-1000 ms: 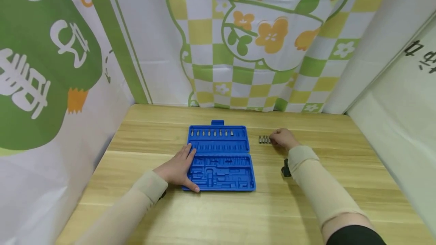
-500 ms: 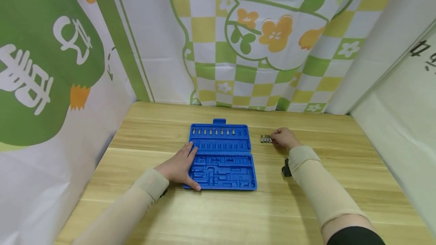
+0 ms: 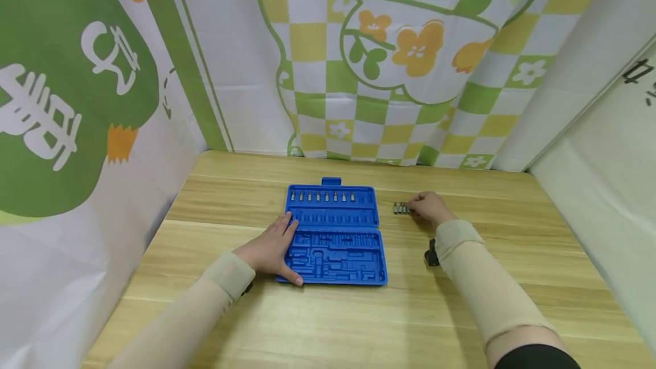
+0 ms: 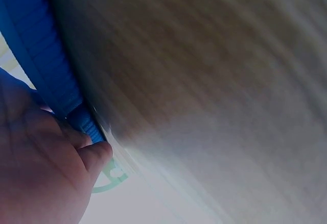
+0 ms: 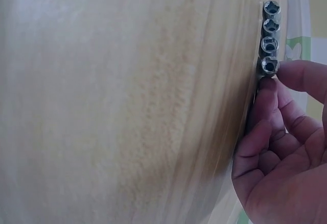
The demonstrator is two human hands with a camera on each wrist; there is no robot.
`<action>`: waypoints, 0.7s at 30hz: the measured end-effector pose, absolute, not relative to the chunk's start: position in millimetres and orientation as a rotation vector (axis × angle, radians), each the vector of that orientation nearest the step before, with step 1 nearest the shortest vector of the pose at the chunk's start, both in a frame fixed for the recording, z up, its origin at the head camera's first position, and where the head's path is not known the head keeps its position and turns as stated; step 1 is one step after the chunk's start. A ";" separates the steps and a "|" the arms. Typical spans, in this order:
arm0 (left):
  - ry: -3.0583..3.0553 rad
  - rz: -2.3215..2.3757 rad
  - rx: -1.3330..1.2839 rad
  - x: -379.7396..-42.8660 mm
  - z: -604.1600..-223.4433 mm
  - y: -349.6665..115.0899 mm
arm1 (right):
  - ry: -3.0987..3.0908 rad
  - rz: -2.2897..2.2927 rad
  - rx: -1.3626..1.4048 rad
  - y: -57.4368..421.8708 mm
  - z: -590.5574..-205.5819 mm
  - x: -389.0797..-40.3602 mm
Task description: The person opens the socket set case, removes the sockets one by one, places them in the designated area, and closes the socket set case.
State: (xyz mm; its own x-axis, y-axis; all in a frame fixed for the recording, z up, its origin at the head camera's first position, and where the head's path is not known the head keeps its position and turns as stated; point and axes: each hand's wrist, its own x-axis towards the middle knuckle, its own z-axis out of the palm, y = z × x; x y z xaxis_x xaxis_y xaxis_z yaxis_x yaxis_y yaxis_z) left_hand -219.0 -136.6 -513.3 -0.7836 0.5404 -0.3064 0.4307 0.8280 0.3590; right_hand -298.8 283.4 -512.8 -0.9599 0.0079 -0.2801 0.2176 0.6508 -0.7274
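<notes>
An open blue plastic tool case lies on the wooden table, with a row of small metal bit sockets in its upper half. My left hand rests on the case's left edge, fingers spread and fairly straight, thumb at the lower left corner. To the right of the case, several more bit sockets lie side by side in a short row. My right hand pinches the nearest bit socket at the row's right end between thumb and fingertips. Square holes show in the sockets' ends in the right wrist view.
The case's lower half has moulded recesses, and a latch sticks out at its far edge. A patterned curtain hangs behind the wooden table. Under the right sleeve sits a small black device.
The head view has shifted slightly, so the case and sockets sit a little farther right in the picture. Both hands stay at the same places relative to the case and the row.
</notes>
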 end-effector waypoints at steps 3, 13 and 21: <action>2.613 0.368 0.731 -219.1 -513.9 -136.5 | 2.616 -1.183 0.189 284.0 -514.4 -299.4; 2.612 0.372 0.731 -218.5 -513.3 -137.5 | 2.612 -1.174 0.171 285.0 -516.7 -300.8; 2.610 0.377 0.736 -218.2 -513.4 -136.9 | 2.558 -1.251 0.181 285.6 -508.4 -299.1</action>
State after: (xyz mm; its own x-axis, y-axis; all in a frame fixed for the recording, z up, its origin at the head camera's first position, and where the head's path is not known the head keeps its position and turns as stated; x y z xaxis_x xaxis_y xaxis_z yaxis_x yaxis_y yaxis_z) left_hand -218.2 -136.9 -513.4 -0.7812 0.5457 -0.3032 0.4376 0.8250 0.3576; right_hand -299.1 285.6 -508.4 -0.9510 -0.0132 -0.3088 0.2357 0.6155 -0.7521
